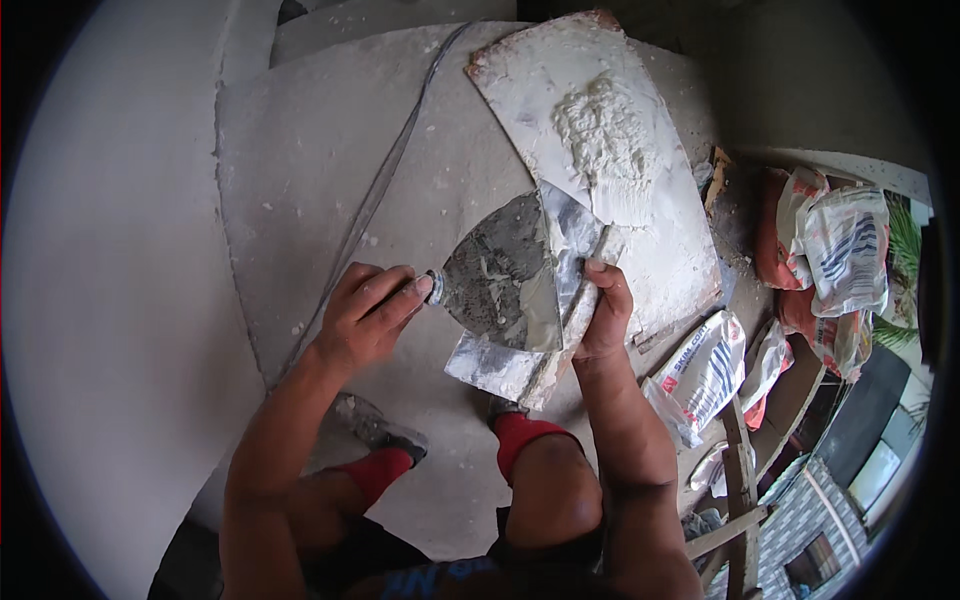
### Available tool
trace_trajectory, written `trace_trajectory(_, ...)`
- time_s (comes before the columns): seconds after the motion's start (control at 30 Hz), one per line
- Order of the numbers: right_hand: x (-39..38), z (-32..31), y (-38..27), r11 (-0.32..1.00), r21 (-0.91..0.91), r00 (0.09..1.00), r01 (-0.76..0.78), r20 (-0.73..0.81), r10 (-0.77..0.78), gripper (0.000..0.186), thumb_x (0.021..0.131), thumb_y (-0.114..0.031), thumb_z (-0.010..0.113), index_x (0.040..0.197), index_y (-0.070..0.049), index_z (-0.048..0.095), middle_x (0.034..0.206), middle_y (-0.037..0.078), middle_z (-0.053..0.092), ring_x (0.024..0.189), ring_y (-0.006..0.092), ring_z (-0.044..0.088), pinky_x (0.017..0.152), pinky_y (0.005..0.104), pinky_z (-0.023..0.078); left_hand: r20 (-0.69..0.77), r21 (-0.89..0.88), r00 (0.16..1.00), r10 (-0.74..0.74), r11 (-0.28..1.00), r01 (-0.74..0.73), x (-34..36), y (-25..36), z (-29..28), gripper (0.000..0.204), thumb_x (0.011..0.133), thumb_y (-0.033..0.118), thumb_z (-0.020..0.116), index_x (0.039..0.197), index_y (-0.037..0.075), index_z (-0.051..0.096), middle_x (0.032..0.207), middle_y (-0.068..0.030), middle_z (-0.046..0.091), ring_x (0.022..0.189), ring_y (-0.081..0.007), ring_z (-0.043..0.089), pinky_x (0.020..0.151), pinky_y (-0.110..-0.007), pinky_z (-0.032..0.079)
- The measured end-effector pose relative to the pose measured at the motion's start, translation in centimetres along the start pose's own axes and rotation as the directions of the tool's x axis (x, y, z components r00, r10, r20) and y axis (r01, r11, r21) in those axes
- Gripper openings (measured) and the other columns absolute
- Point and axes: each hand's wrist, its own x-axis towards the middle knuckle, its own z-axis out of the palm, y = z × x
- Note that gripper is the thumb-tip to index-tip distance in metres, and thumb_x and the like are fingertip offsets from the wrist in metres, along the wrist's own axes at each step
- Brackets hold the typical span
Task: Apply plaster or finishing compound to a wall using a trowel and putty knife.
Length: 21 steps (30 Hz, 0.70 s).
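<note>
My left hand (370, 310) is closed around the handle of a pointed trowel (500, 270). Its broad grey blade is smeared with wet paste and points to the right. My right hand (607, 310) grips a wide metal skimming blade (490, 368) by the thick, crusted strip along its back edge, thumb on top. The trowel lies across the skimming blade's face and appears to touch it. Beyond both hands, a white-coated board (520, 70) rests on the floor, carrying a heap of white skim-coat paste (605, 135).
A dark cable (395, 150) runs along the concrete floor, left of the board. A pale wall (120, 300) rises on the left. Filled bags (705, 375) and crumpled bags (848, 245) lie at the right. Wooden planks (740, 500) stand by an opening at lower right.
</note>
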Motion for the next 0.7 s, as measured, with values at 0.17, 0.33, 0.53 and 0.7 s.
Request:
trace_trajectory(0.17,-6.3,6.0,1.2,0.981,-0.185,0.989,-0.055,-0.144,0.028,0.047,0.081,-0.019,0.056,0.122,0.004,0.057,0.112,0.015,0.066,0.102,0.0283,0.065,0.092,0.0390,0.052,0.058,0.066,0.931,-0.359,0.932,0.356,-3.7,6.0,-9.9,0.052,0.077,-0.003,0.075,0.128,0.006,0.062,0.110,-0.0112,0.063,0.086,-0.0283,0.061,0.073,-0.037,0.052)
trace_trajectory(0.33,-12.5,15.9,3.7,0.979,-0.136,0.987,-0.154,0.017,0.157,0.062,0.085,-0.027,0.056,0.139,0.000,0.047,0.129,0.018,0.060,0.120,0.0340,0.059,0.107,0.0487,0.044,0.101,-0.016,0.258,-0.961,0.257,0.966,-14.0,20.2,-17.9,0.038,0.095,0.017,0.063,0.130,0.004,0.059,0.110,-0.0211,0.063,0.104,-0.0372,0.063,0.091,-0.041,0.049)
trace_trajectory(0.53,-13.9,19.9,20.6,0.924,-0.255,0.948,-0.285,0.069,0.312,0.052,0.079,-0.001,0.058,0.130,0.003,0.052,0.117,0.012,0.064,0.106,0.0247,0.065,0.094,0.0387,0.053,0.021,-0.157,-0.446,-0.895,-0.444,0.882,-28.7,38.2,-25.6,0.039,0.096,0.023,0.061,0.127,0.000,0.059,0.117,-0.0227,0.066,0.111,-0.0350,0.065,0.094,-0.040,0.049)
trace_trajectory(0.7,-11.8,14.7,38.9,0.855,-0.421,0.941,-0.303,0.009,0.338,0.026,0.079,0.006,0.060,0.102,-0.005,0.065,0.095,0.004,0.068,0.085,0.0173,0.065,0.079,0.0326,0.053,0.031,-0.019,-0.413,-0.910,-0.413,0.910,-33.7,44.2,-32.9,0.040,0.097,0.024,0.060,0.128,-0.002,0.058,0.120,-0.0234,0.066,0.114,-0.0357,0.063,0.097,-0.041,0.047)
